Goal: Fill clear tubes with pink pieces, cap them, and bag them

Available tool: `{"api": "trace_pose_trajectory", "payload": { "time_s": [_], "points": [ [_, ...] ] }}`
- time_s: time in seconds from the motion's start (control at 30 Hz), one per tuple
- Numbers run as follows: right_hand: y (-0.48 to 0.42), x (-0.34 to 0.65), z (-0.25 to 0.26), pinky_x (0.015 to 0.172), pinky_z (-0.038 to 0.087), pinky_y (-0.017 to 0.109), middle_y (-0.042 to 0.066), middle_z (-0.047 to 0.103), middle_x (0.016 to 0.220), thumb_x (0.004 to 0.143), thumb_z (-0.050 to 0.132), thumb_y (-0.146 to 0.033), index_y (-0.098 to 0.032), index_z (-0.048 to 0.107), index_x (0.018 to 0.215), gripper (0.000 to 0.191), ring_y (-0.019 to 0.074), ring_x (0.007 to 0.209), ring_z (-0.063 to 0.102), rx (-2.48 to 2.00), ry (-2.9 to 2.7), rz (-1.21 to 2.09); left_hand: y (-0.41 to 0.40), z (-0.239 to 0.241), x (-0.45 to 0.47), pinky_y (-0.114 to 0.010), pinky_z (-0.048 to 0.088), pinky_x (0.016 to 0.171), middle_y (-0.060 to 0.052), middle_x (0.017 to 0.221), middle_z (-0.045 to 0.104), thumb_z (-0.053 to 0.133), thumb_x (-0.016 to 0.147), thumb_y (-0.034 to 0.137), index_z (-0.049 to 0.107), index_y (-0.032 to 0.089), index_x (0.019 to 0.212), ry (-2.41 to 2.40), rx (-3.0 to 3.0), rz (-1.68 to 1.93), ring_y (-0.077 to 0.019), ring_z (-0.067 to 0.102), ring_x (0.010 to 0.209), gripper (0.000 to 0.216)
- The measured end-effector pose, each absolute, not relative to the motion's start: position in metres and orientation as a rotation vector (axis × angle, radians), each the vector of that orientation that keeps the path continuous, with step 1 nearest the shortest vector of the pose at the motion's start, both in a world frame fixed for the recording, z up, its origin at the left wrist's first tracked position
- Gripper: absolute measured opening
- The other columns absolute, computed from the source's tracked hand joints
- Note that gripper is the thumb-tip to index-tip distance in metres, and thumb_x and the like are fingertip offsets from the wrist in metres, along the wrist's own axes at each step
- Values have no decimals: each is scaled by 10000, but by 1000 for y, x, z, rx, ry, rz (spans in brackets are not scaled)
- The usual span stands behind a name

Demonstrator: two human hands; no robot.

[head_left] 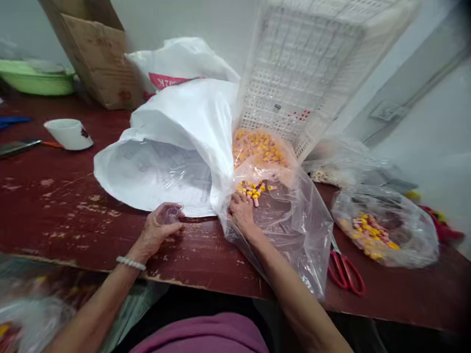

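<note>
Left hand (pixel 160 225) — container (pixel 173 212); right (pixel 242 212) — beside pieces (pixel 255 195)

The clear bag (pixel 307 250) is glossy, crinkled plastic, the tabletop (pixel 206 252) scuffed and flaking, the carton (pixel 101 61) matt cardboard.

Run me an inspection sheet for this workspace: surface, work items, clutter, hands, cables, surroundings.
Surface: red table, paint worn in patches.
Work items: white sack, mouth open; yellow-and-pink pieces at the clear bag.
Clutter: red-handled scissors, white cup, cardboard box, green basin.
Left hand: holds a small clear piece.
Right hand: at those pieces; grip unclear.
Cables: a thin line near the wall socket; too blurred to confirm.
Surroundings: white crate behind the clear bag; pale wall.
</note>
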State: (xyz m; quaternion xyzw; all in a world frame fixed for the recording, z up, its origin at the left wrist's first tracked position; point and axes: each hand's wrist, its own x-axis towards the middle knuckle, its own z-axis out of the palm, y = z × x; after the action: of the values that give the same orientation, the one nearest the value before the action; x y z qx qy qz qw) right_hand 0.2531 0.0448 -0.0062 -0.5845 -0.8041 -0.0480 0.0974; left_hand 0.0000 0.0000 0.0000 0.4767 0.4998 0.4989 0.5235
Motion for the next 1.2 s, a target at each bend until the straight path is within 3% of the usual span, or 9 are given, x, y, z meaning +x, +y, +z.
{"api": "trace_pose_trajectory", "payload": {
  "time_s": [0.2,0.37,0.47,0.6,0.8,1.03,1.2],
  "points": [
    [63,237,10,945,336,452,71,498,1328,890,422,-417,-220,561,1193,387,267,1240,371,-1692,-2373,-234,0,-2,-3,-220,494,532,-36,892,627,790,577,278,551,182,1024,1206,1215,1145,-146,594,691,516],
    [59,253,9,895,357,497,104,480,1349,868,443,-357,-224,572,1187,369,298,1147,452,-1787,-2320,-260,1,-5,-4,-224,494,560,-48,910,626,789,585,268,546,177,1029,1207,1241,1136,-158,599,740,514],
    [46,280,2,946,299,529,84,473,1368,862,448,-306,-264,524,1245,392,287,1132,464,-1894,-2195,-294,0,-4,-3,-226,492,570,-46,892,626,791,582,259,557,167,1035,1209,1225,1146,-153,598,733,518],
    [28,319,-4,995,231,465,25,573,1269,893,423,-264,-287,609,1094,275,233,1118,486,-1987,-1997,-263,-1,-6,0,-222,492,633,-39,869,640,796,577,243,587,158,1012,1211,1233,1177,-150,604,777,490],
    [22,335,9,918,272,452,43,675,1052,879,478,-348,-253,650,957,211,249,1027,530,-2054,-1982,-198,-6,-5,11,-218,486,683,-19,810,648,801,559,227,605,146,959,1192,1189,1215,-135,611,768,453],
    [48,320,30,813,375,383,142,640,1097,901,410,-370,-178,622,1058,327,288,1073,522,-2159,-1998,-156,-10,-6,17,-241,479,708,-32,815,649,786,568,199,600,131,956,1159,1230,1243,-139,612,775,435],
    [55,312,28,791,412,312,101,666,1027,853,508,-336,-201,636,989,230,226,967,589,-1977,-2226,-11,-10,-4,20,-247,473,677,-22,765,631,769,547,172,591,124,910,1159,1215,1273,-135,604,726,407]
  ]
}}
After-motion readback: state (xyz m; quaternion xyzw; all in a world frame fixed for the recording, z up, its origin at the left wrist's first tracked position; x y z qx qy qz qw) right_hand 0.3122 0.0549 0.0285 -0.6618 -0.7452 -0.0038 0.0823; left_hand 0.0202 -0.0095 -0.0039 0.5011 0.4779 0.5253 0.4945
